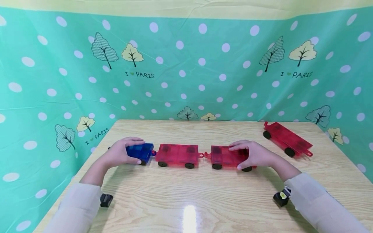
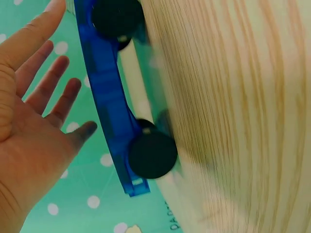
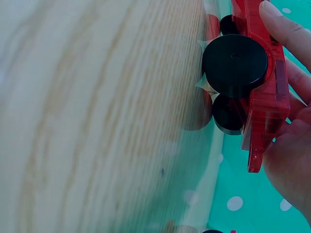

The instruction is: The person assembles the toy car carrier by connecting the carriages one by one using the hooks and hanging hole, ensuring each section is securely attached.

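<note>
The fingers of the right hand [image 1: 256, 155] grip the end red wagon [image 1: 220, 155], thumb on its near side; those of the left hand [image 1: 116, 152] spread loosely about the blue wagon [image 1: 139, 151], and whether they touch it is unclear. Between the hands stands the middle red wagon [image 1: 177, 154], its left coupling meeting the blue one's, so the three wheeled toys form a row roughly parallel to the bench's far edge. Coupling the end wagon seems to be the step in hand: its peg [image 1: 207, 155] sits just beside the middle wagon's ring [image 1: 201, 155]. The next move probably calls for steadying the row while lining peg and ring up. Further out, the loose red wagon [image 1: 287, 138] lies askew near the far right corner of the bench [image 1: 163, 200]. The hands cover the outer ends of the blue and end wagons; both wrist views cut these wagons off at the top, and whether peg and ring touch is hard to tell.
</note>
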`<state>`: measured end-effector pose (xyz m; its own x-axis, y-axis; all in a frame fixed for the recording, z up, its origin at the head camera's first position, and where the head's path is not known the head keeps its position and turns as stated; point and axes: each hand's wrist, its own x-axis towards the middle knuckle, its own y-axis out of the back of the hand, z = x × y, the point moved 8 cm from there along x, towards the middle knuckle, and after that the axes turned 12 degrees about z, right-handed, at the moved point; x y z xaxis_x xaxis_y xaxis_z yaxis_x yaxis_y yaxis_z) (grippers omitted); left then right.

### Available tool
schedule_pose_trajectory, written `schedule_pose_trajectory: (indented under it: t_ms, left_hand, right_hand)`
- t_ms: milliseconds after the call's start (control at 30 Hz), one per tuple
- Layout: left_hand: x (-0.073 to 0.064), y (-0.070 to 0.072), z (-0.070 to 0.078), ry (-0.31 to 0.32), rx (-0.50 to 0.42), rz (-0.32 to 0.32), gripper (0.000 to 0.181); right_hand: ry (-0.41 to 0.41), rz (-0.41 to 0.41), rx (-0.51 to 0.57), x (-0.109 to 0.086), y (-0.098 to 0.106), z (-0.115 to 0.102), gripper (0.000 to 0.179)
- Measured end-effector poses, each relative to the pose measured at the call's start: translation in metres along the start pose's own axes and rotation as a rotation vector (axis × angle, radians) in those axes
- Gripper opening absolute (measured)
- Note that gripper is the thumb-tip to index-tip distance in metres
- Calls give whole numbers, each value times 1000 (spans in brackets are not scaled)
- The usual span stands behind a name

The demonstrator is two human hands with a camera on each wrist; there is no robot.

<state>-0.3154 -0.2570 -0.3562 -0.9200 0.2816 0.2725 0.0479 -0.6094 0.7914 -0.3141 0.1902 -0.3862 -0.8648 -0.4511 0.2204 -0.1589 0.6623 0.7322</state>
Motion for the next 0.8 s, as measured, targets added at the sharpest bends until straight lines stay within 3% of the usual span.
schedule_pose_trajectory:
  t_ms: [233,500,800]
  left_hand:
    - [-3,-4,21,3,-111,24,68]
    - [-3,-9,52,-67,-154,28,57]
    - [5,-18,72,-47,-263,66,45]
  right_hand:
    - [-6,-12,3,-1,-1,-1,66]
    - [-15,-21,23,0,0,-2,66]
    - [-16,-23,22,-1,0,-1,66]
